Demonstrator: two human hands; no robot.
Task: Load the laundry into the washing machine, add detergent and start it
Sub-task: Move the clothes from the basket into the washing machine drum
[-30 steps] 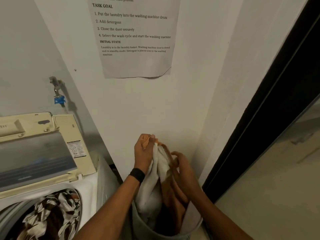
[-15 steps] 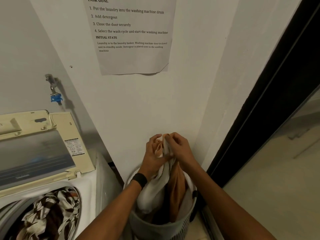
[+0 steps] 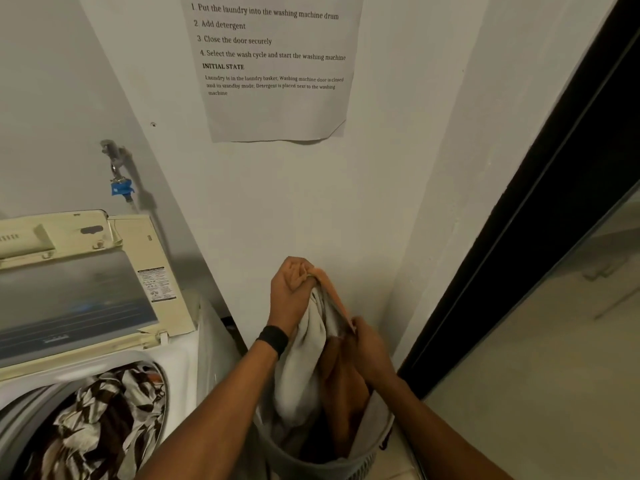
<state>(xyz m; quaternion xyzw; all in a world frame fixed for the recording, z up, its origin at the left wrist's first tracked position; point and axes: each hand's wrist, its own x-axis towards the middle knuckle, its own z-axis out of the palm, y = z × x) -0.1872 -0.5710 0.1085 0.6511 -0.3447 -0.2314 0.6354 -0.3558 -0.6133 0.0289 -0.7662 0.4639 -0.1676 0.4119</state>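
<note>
A white and orange-brown garment hangs out of the grey laundry basket at the bottom centre. My left hand, with a black wristband, grips the garment's top edge, raised above the basket. Lower and to the right, my right hand grips the orange part of the cloth. At the bottom left the top-loading washing machine stands with its lid up. Brown and white patterned laundry lies in its drum.
A printed task sheet is taped to the white wall. A tap with a blue fitting sticks out of the wall behind the machine. A dark door frame runs along the right, with floor beyond it.
My right hand has let go of the garment's top, dropped down and to the right, and taken hold of the orange cloth lower down. My left hand keeps its hold on top.
</note>
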